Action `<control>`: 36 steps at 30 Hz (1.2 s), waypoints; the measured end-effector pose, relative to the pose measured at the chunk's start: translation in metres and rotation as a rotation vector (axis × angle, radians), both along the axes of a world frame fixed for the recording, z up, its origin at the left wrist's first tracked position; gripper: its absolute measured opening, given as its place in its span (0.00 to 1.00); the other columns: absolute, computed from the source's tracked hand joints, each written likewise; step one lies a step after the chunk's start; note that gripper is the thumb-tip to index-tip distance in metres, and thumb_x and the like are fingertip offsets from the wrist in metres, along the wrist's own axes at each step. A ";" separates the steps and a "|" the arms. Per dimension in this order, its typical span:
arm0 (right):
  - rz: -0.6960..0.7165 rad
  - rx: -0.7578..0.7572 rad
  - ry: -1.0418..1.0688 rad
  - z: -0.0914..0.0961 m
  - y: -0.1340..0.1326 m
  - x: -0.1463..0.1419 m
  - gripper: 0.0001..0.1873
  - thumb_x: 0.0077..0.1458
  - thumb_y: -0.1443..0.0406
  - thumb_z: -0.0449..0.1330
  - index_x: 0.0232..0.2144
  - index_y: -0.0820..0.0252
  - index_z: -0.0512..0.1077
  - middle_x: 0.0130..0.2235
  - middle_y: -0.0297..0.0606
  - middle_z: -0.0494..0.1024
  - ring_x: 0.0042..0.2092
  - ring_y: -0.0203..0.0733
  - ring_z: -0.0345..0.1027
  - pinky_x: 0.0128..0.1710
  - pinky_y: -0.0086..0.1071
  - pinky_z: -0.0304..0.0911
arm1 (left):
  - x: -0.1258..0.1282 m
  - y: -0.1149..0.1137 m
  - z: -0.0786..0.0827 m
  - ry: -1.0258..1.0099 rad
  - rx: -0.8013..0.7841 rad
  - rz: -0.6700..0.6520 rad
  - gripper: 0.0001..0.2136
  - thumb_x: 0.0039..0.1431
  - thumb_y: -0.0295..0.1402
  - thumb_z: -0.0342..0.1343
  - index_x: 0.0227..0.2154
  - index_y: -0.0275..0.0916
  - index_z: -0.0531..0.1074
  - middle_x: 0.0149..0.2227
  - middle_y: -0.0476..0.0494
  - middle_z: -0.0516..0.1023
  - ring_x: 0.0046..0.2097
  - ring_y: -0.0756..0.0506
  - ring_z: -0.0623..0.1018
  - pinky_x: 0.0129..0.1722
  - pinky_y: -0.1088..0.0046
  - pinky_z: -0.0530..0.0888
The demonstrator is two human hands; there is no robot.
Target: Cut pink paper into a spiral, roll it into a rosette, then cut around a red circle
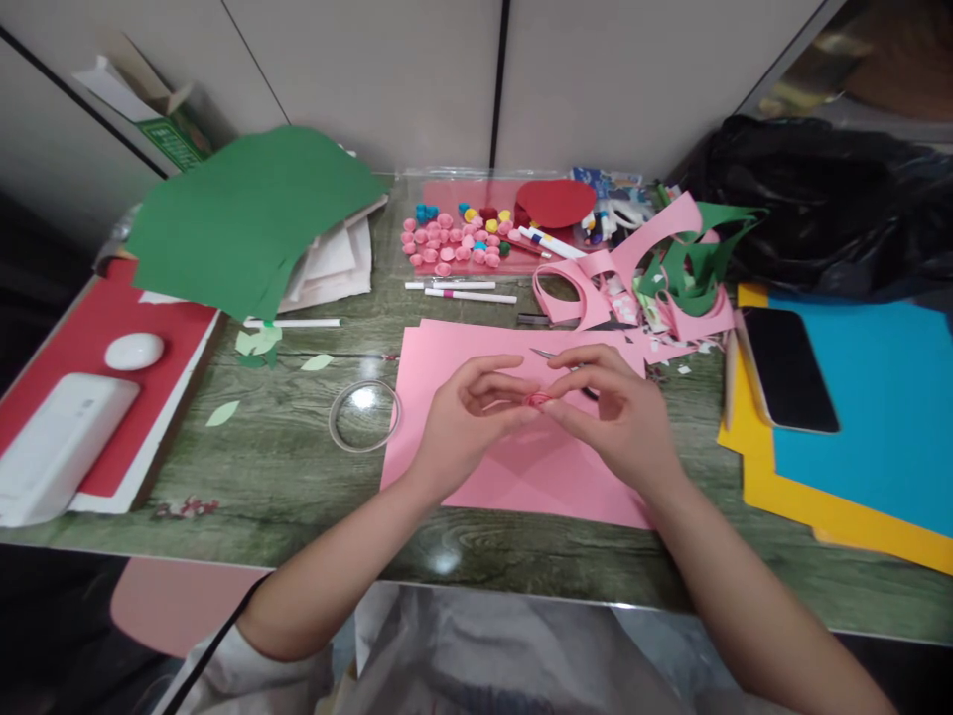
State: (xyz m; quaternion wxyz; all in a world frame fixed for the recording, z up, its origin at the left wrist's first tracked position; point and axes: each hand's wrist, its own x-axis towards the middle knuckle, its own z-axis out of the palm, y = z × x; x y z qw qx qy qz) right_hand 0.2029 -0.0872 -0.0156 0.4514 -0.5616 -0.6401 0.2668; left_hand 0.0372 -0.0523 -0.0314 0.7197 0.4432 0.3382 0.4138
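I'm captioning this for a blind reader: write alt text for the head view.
A person's left hand and right hand pinch a small coiled pink roll above pink sheets on a green table. A tape roll lies to the left, a smartphone on colored paper to the right, and a clear tray of mostly pink rolls beyond.

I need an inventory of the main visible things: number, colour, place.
Table: one, green woodgrain, centre
Pink sheets: several, pink, centre
Paper coil: one, pink, centre
Scissors: one, silver-tipped, centre
Tape roll: one, translucent, left of centre
Tray: one, clear, back
Craft pieces: many, mostly pink, in tray
Pens: several, white, near tray
Paper scraps: many, pink and green, back right
Leaf cutouts: several, green, left
Green sheets: several, green, back left
Red sheet: one, red, left
Rounded objects: two, white, far left
Smartphone: one, black, right
Coloured papers: several, blue and yellow, right
Bag: one, black, back right
Left hand: one, bare, at coil
Right hand: one, bare, at coil
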 end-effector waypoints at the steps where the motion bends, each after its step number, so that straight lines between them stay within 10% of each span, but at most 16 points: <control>1: -0.010 -0.001 0.004 -0.001 0.000 -0.001 0.02 0.49 0.65 0.64 0.27 0.53 0.74 0.40 0.37 0.73 0.46 0.44 0.66 0.49 0.44 0.59 | 0.000 0.000 0.000 0.000 0.000 0.007 0.20 0.43 0.26 0.65 0.41 0.41 0.70 0.34 0.48 0.79 0.39 0.47 0.78 0.41 0.69 0.74; 14: 0.128 0.129 -0.554 0.002 -0.001 0.010 0.03 0.47 0.66 0.62 0.28 0.54 0.72 0.46 0.37 0.73 0.49 0.52 0.60 0.45 0.49 0.57 | -0.003 -0.003 0.005 0.440 0.430 -0.082 0.19 0.48 0.21 0.57 0.44 0.43 0.69 0.34 0.49 0.78 0.38 0.49 0.78 0.45 0.67 0.74; 27: 0.019 0.418 -0.447 0.012 -0.005 0.010 0.07 0.45 0.65 0.65 0.29 0.50 0.72 0.40 0.36 0.74 0.40 0.46 0.65 0.42 0.45 0.60 | -0.006 -0.011 0.011 0.019 0.379 -0.033 0.21 0.49 0.22 0.61 0.47 0.45 0.69 0.38 0.47 0.78 0.43 0.47 0.78 0.47 0.65 0.75; 36: 0.015 0.327 -0.503 0.007 -0.005 0.008 0.05 0.47 0.65 0.63 0.30 0.51 0.71 0.45 0.36 0.73 0.46 0.50 0.62 0.45 0.48 0.58 | -0.003 -0.010 0.006 0.246 0.580 0.045 0.25 0.50 0.23 0.59 0.51 0.48 0.66 0.36 0.48 0.78 0.40 0.47 0.78 0.49 0.64 0.74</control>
